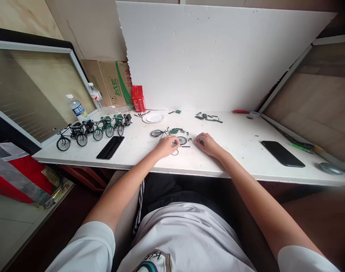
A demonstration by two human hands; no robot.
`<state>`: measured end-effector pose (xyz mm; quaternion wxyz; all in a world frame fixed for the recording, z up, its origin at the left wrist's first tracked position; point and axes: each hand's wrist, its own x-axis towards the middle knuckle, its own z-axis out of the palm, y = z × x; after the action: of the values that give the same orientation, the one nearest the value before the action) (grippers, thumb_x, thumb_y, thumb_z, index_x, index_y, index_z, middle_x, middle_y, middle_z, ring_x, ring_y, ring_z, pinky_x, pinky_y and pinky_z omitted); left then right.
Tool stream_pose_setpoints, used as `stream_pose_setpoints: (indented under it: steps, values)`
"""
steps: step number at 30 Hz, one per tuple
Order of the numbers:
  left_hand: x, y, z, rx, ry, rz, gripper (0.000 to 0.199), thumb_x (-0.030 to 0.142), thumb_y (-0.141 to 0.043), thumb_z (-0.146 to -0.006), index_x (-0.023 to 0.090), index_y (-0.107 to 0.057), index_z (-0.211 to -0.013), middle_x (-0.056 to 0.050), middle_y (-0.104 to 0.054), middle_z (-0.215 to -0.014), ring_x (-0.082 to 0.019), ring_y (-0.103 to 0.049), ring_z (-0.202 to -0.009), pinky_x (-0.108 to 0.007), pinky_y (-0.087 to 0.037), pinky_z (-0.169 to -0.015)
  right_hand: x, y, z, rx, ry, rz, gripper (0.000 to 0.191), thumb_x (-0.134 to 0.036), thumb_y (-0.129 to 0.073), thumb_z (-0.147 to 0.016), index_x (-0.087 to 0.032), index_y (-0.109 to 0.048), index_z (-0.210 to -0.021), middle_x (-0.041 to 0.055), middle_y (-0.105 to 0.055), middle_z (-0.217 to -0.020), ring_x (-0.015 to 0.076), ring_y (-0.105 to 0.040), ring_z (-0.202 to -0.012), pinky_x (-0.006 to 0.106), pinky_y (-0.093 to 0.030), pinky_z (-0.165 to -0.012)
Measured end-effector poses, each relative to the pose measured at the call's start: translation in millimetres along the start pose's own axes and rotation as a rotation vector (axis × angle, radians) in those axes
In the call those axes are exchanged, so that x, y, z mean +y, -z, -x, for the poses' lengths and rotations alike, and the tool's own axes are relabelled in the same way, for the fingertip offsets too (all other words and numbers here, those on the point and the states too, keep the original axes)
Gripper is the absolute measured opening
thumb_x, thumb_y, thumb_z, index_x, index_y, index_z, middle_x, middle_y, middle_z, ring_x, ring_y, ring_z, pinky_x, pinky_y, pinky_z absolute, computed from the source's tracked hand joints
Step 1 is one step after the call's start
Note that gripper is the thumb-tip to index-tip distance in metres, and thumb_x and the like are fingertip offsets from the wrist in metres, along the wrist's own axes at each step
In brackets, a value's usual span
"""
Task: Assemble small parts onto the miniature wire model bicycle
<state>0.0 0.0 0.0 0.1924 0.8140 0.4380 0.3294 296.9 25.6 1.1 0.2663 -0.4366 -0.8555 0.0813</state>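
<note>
My left hand rests on the white table with thumb and fingertips pinched together. What it holds, if anything, is too small to name. A loose spoked toy wheel lies just right of its fingertips, and a thin black ring lies below them. Behind this hand is a partly built model bicycle with one wheel showing. My right hand is closed near the tabletop, with a small dark piece partly hidden under its fingers. Between and beyond both hands are green parts and tiny dark bits.
Several model bicycles stand at the left, near a phone and a bottle. White plates and more green parts lie farther back. Another phone lies at right. A white board rises behind the table.
</note>
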Motion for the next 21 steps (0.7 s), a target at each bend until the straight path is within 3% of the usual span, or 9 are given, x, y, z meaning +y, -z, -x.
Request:
stream_pose_setpoints:
  steps: [21]
  values:
    - [3.6,2.1,2.0,0.000,0.003,0.001,0.010,0.031,-0.068,-0.094,0.022,-0.073,-0.095,-0.005,-0.076,-0.111,-0.016,-0.061,-0.071,-0.031,-0.049,-0.071,-1.1,0.7,-0.9,0.014,-0.033,-0.034,0.023,-0.041,-0.064,-0.101,-0.022,-0.077,-0.099,0.0159,-0.075,-0.112,0.0341,-0.068,-0.105,0.052,-0.058,-0.100]
